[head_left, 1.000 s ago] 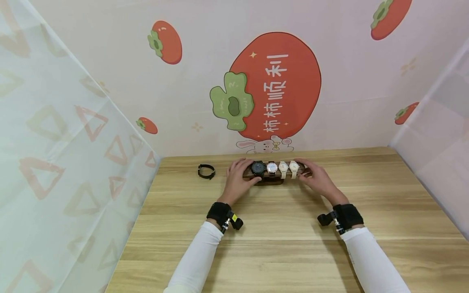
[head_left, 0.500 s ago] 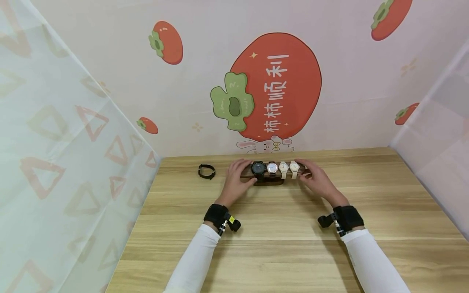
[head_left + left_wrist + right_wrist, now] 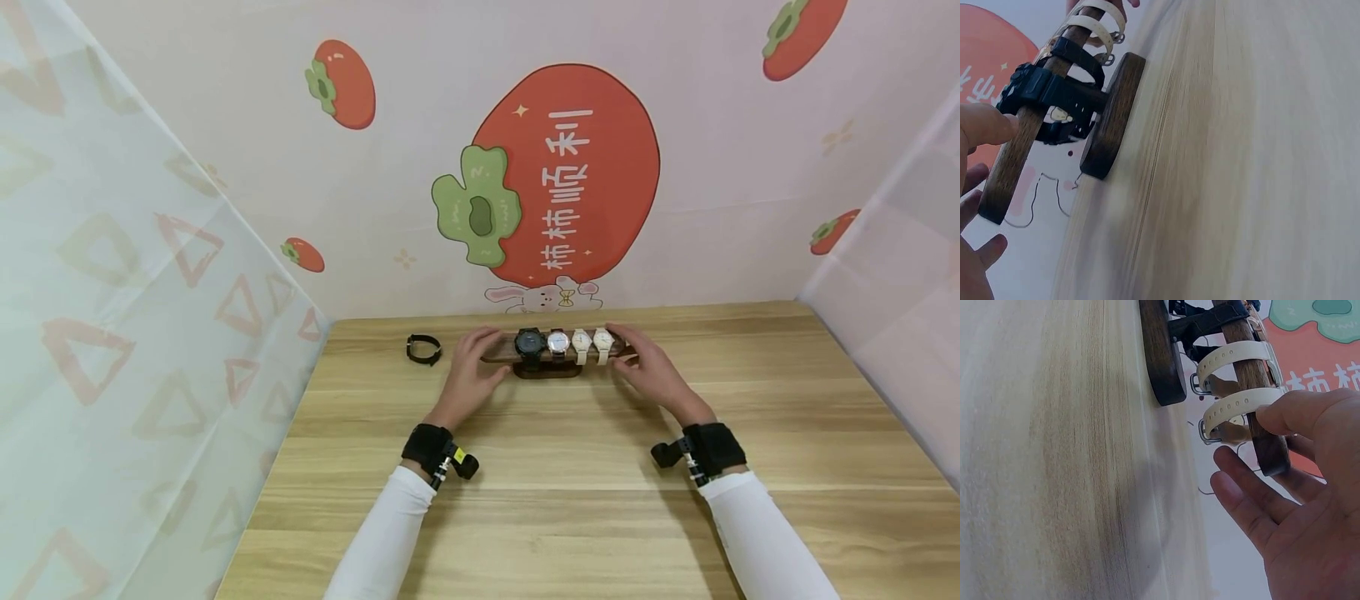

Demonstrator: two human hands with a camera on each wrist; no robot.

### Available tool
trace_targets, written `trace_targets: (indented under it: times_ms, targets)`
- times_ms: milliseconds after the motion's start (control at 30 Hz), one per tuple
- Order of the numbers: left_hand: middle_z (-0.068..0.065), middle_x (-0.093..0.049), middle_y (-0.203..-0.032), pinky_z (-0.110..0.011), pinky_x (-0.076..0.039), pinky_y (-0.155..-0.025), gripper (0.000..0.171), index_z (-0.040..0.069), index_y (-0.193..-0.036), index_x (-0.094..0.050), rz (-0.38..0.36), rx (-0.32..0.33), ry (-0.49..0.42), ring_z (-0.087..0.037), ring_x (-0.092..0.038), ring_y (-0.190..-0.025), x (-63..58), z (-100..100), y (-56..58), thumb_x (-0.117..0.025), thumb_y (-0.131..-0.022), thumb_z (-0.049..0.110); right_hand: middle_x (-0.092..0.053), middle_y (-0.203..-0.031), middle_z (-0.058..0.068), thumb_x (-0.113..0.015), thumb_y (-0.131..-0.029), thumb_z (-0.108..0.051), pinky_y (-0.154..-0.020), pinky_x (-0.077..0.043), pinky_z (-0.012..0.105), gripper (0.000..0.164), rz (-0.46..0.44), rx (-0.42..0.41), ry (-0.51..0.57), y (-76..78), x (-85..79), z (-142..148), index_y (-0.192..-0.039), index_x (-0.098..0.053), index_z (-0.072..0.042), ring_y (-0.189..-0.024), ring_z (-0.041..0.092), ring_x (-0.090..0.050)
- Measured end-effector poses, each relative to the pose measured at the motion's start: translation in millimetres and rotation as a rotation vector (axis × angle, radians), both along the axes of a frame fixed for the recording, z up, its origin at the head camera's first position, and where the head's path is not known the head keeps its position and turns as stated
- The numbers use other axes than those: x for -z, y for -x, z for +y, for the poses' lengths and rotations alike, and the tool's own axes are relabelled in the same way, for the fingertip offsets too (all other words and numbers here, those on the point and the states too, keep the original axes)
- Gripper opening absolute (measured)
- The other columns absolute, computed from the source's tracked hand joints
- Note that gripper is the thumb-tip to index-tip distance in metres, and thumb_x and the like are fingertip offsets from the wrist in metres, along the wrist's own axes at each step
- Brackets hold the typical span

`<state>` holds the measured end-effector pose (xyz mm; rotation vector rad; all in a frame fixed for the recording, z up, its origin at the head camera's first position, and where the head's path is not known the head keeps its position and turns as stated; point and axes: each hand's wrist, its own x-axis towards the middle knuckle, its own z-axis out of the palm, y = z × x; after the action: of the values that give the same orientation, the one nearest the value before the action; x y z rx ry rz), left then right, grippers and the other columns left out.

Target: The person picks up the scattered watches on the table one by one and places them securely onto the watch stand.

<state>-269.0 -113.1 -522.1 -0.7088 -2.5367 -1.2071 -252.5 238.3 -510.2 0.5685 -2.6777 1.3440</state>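
Observation:
A dark wooden watch stand (image 3: 495,351) stands near the back of the table. On its bar sit a large black watch (image 3: 530,342), a watch with a silvery case (image 3: 558,342) and two cream watches (image 3: 603,341). My right hand (image 3: 654,377) pinches the bar's right end, thumb beside the outer cream strap (image 3: 1235,406) and index finger behind the bar. At the left end, my left hand (image 3: 462,382) has its fingers spread around the bare bar. In the left wrist view its thumb (image 3: 991,125) overlaps the bar next to the black watch.
A black looped band (image 3: 423,362) with a shiny part lies on the wooden table (image 3: 555,500), left of the stand. A wall printed with persimmons (image 3: 577,175) rises behind the table, and patterned side walls (image 3: 150,333) flank it.
My left hand has slid leftward, off the black watch and along the bar, baring more of the stand's left end. The right hand stays in place.

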Motion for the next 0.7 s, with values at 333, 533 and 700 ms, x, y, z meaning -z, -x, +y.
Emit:
trace_targets:
  times_ms: [333, 533, 700]
  targets:
    - [-0.016, -0.056, -0.149, -0.055, -0.046, -0.118, 0.051, 0.009, -0.148, -0.061, 0.06, -0.062, -0.026, -0.034, -0.047, -0.142, 3.4, -29, -1.6, -0.069, -0.099, -0.004, -0.042, -0.159, 0.034, -0.06, -0.101, 0.005, -0.095, -0.059, 0.058, 0.064, 0.022, 0.059, 0.001, -9.8, -4.0, 3, -0.161, -0.038, 0.006, -0.117, 0.05, -0.065]
    - [-0.019, -0.061, -0.139, -0.055, -0.047, -0.115, 0.041, -0.001, -0.137, -0.066, 0.097, -0.175, -0.012, -0.037, -0.052, -0.135, 5.1, -44, -1.5, -0.069, -0.097, -0.006, -0.04, -0.162, 0.032, -0.061, -0.103, 0.004, -0.094, -0.06, 0.043, 0.064, -0.009, 0.081, 0.007, -15.7, -1.8, 8, -0.162, -0.037, 0.004, -0.121, 0.05, -0.065]
    - [-0.019, -0.063, -0.135, -0.057, -0.049, -0.11, 0.037, 0.0, -0.133, -0.069, 0.123, -0.273, 0.007, -0.04, -0.055, -0.13, 9.3, -61, 2.3, -0.068, -0.097, -0.008, -0.043, -0.158, 0.033, -0.062, -0.102, 0.006, -0.087, -0.054, 0.017, 0.061, -0.002, 0.097, 0.037, -21.2, 3.5, 11, -0.159, -0.04, 0.007, -0.117, 0.05, -0.067]
